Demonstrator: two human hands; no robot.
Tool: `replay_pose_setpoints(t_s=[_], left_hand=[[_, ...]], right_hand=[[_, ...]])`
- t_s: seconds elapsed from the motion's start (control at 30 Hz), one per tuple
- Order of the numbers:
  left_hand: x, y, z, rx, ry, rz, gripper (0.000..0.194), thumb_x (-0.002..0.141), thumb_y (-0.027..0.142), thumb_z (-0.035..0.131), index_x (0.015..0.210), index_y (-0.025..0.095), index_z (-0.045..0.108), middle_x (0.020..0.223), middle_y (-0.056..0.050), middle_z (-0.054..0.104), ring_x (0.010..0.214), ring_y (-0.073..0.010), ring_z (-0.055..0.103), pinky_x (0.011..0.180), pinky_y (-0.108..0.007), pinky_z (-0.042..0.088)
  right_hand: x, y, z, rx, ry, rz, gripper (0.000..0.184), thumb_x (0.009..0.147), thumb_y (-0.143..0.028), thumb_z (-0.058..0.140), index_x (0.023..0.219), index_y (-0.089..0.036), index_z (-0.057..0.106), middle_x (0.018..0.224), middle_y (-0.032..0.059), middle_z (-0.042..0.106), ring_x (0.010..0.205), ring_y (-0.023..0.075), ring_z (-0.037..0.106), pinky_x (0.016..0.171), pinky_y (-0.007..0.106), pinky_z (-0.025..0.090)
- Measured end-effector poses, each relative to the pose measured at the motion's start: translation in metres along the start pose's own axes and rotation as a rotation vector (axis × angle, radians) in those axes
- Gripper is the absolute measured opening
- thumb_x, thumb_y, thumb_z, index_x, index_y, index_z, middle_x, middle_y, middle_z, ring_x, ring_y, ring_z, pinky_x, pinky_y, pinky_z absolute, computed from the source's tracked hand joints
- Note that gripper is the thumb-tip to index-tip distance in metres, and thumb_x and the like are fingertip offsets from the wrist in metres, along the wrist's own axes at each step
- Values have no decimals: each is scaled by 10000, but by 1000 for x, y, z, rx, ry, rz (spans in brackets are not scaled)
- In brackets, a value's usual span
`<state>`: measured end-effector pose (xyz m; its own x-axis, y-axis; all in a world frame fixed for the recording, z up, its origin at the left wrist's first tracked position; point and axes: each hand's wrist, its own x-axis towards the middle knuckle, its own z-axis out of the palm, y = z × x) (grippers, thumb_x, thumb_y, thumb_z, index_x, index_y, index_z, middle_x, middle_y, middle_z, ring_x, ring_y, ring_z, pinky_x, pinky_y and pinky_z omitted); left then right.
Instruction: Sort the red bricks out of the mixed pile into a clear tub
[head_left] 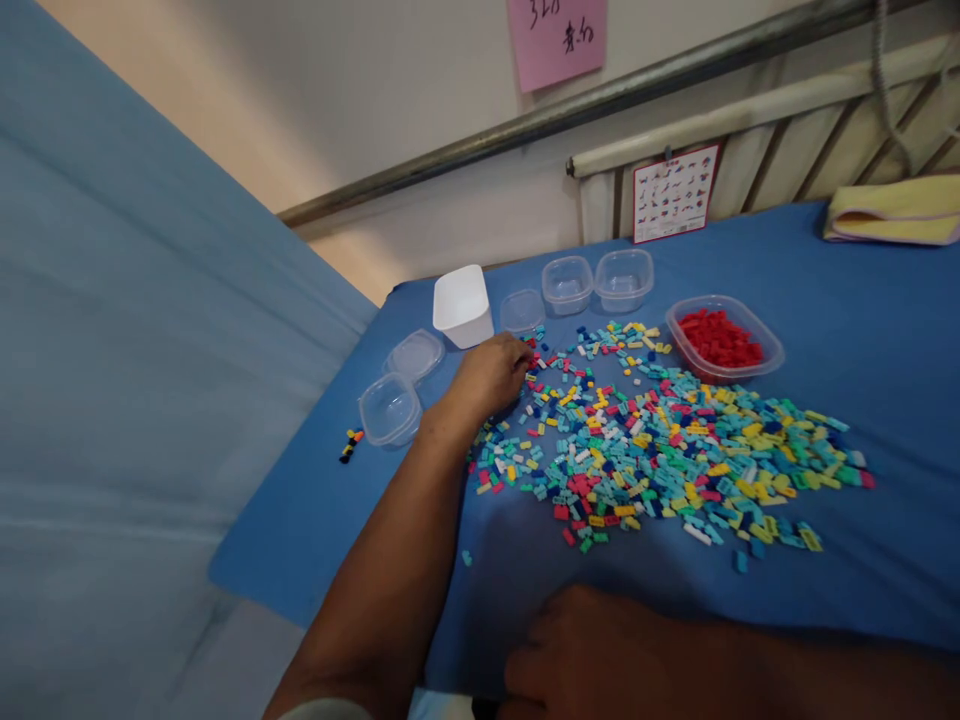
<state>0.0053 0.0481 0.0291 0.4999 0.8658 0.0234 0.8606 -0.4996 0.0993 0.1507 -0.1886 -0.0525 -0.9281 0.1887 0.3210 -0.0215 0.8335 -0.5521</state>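
My left hand (495, 375) reaches to the far left edge of a wide pile of small toy building bricks (645, 440). Its fingers are bent down and pressed together among pink, blue and teal bricks; whatever they hold is too small to make out. Close to the front edge of the table, my right hand (574, 645) lies in shadow with curled fingers, in front of the pile and apart from it. Red bricks (720, 340) fill a clear plastic tub (772, 355) behind the pile on the right.
Behind my left hand stands a white container (463, 305). Clear tubs (568, 285) and a lid (523, 312) line the back. Left of my forearm are another tub (390, 412), a lid (416, 355) and a small brick figure (350, 445). A yellow cloth (896, 212) lies back right.
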Motion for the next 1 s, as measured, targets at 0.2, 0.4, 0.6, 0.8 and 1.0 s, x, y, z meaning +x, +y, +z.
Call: replay_pose_setpoints(t_s=[0.2,0.4,0.6,0.8,1.0], left_hand=[[0,8,-3,30,-81,-17,327,1029,156,566,1222,201,827,1274,-111,771,1163,-261,735,1036,-360,562],[-2,7,-9,43,-145,-74,291,979,126,599,1143,205,826,1181,-89,800,1075,-251,739,948,-332,560],[-5,1,-7,62,-110,-73,355,1024,122,532,1225,196,816,1261,-114,781,1178,-268,732,1036,-348,550],[-7,-4,-4,-48,30,-118,361,1041,167,546,1317,169,778,1319,-131,761,1219,-269,717,1083,-363,547],[-4,1,-5,3,-64,-42,329,1046,153,527,1200,190,816,1235,-125,767,1179,-262,719,1065,-358,550]], right_hand=[[-1,-1,-1,-99,-27,-46,105,1057,-378,687,1097,-293,734,864,-31,731,640,187,588,497,369,214],[1,-4,-12,-113,-79,-34,129,1082,-386,681,1138,-284,737,912,-32,760,713,170,645,494,356,227],[0,-4,-11,-134,-75,-32,176,1077,-441,706,1117,-273,741,899,-35,753,701,171,649,483,355,259],[0,-2,-4,-89,-25,-39,167,1059,-456,691,1113,-314,758,880,-33,751,674,178,628,492,338,250],[0,-3,-3,-118,-21,-35,158,1051,-427,683,1099,-291,748,872,-26,746,671,175,615,501,348,238]])
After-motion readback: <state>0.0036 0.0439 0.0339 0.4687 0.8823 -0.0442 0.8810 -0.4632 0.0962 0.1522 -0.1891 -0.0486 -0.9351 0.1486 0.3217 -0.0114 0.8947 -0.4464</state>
